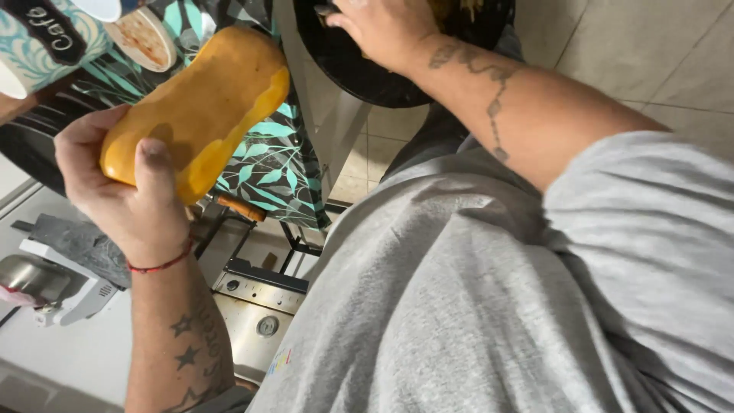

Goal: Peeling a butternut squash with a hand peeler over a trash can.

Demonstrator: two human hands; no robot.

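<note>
My left hand [122,195] grips a peeled orange butternut squash [202,107] by its lower end, thumb across its flat cut face. The squash is lifted over a table covered with a leaf-patterned cloth [271,164]. My right hand [378,27] reaches out to the top of the view, over the rim of a round black bin [359,73] that has scraps inside. What the right hand's fingers hold is cut off by the frame edge. A red string bracelet circles my left wrist.
A patterned mug [42,38] and a small dish [141,34] stand on the table at top left. Below are a stove with knobs [256,306], a wooden-handled tool [237,206], a grey cloth [80,245] and a metal pot [27,279]. Tiled floor lies at right.
</note>
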